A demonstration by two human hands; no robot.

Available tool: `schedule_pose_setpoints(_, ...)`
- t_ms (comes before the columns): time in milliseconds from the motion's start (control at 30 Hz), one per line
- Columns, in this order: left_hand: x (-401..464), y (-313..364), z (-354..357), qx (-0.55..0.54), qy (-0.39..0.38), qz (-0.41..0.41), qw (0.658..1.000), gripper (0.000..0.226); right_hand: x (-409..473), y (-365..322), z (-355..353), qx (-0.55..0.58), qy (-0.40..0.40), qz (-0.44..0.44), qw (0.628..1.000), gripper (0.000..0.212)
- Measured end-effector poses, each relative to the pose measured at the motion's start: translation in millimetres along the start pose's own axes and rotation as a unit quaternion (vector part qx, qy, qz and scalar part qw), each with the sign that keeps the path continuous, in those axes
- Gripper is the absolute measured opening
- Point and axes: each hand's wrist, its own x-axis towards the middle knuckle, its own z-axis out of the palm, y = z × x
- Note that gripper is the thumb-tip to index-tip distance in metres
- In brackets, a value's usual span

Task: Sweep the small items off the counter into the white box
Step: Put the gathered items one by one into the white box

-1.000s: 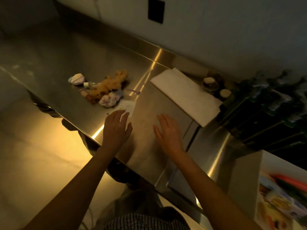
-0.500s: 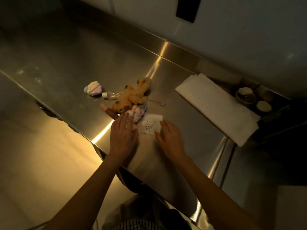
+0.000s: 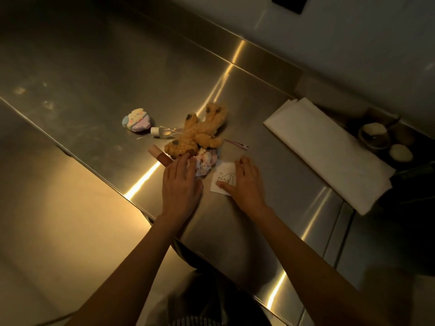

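Note:
A small heap lies near the front edge of the steel counter [image 3: 98, 74]: an orange plush toy [image 3: 200, 132], a pastel cupcake-shaped piece [image 3: 136, 120], a little clear bottle [image 3: 162, 132], a brown tube [image 3: 160, 155], a pale scrunchie [image 3: 206, 162] and a thin pink stick [image 3: 236, 144]. My left hand [image 3: 181, 184] lies flat, its fingertips touching the plush toy and the scrunchie. My right hand [image 3: 244, 182] rests flat on a small white card [image 3: 222, 177] with a line drawing. The white box is out of view.
A folded white cloth [image 3: 327, 151] lies on the counter to the right. Behind it stand small dishes [image 3: 376, 135] with pale round things. The counter's front edge runs diagonally past my left hand, with floor [image 3: 58, 220] below. A dark plate [image 3: 290, 3] is on the wall.
Both hands have moved forward and left to the heap. The left reached the toy and scrunchie; the right settled onto the card. The view swung left, and the white box dropped out of sight.

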Motion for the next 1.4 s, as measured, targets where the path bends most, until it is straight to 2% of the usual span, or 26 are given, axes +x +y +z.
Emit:
schedule_pose_setpoints(167,2,4,3,0.004,0.002,-0.025,1.0,0.064,-2,3,0,0.034,0.038,0.023,0.998,0.091)
schedule_pose_setpoints(300,7,7,5,-0.006,0.012,-0.051,0.999,0.061,-2,4,-5,0.05,0.089,0.038,0.994,0.084)
schedule_pose_setpoints(567,10,13,10,-0.087,0.021,-0.054,0.994,0.045,-9,0,-6,0.118,0.1,0.027,0.988,0.047)
schedule_pose_setpoints(733,5,23,13,-0.185,0.003,-0.07,0.98,0.044,-17,1,-8,0.148,0.131,0.024,0.98,0.016)
schedule_pose_setpoints(867,5,28,13,-0.235,0.007,-0.051,0.971,0.046,-26,5,-13,0.174,0.153,0.039,0.972,0.004)
schedule_pose_setpoints(1067,7,35,7,-0.26,0.036,-0.01,0.965,0.033,-43,13,-26,0.213,0.164,0.054,0.962,0.006)
schedule_pose_setpoints(1233,13,49,-2,-0.282,0.056,0.039,0.957,0.028,-55,24,-45,0.232,0.213,0.027,0.949,0.001)
schedule_pose_setpoints(1400,26,78,-19,-0.314,0.062,0.087,0.943,0.027,-74,41,-76,0.191,0.276,0.013,0.942,0.002)
